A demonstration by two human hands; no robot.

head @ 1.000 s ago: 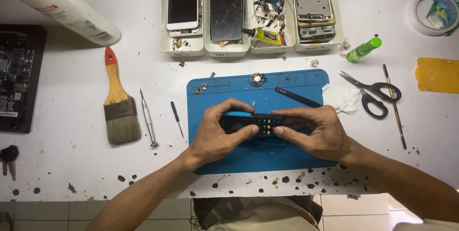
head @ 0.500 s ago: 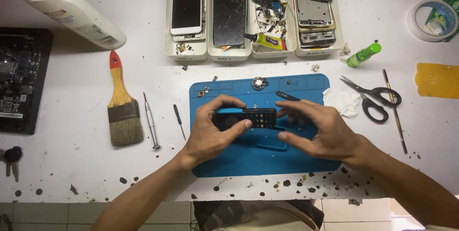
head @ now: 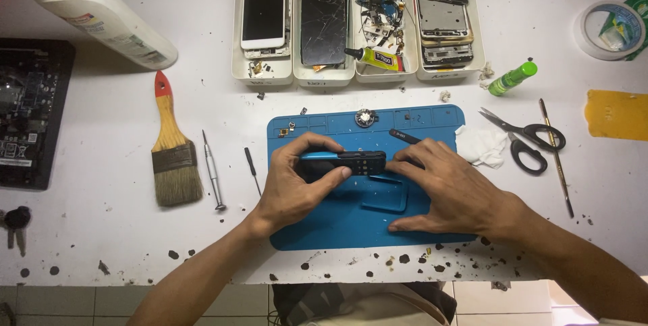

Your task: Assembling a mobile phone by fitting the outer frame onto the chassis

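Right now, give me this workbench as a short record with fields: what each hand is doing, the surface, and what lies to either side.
left hand: grips the small dark keypad phone by its left end
right hand: fingers at the phone's right end, palm down on the mat
surface: blue repair mat on a white table
left of mat: paintbrush, two small screwdrivers
right of mat: white tissue, black scissors
behind mat: trays of phone parts

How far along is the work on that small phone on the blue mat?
Done: nothing shows opened; the small dark phone looks whole, on its edge on the blue mat. In hand: the left hand grips its left end, and the right hand touches its right end. Left: the screwdrivers lie apart from both hands, beside the brush.
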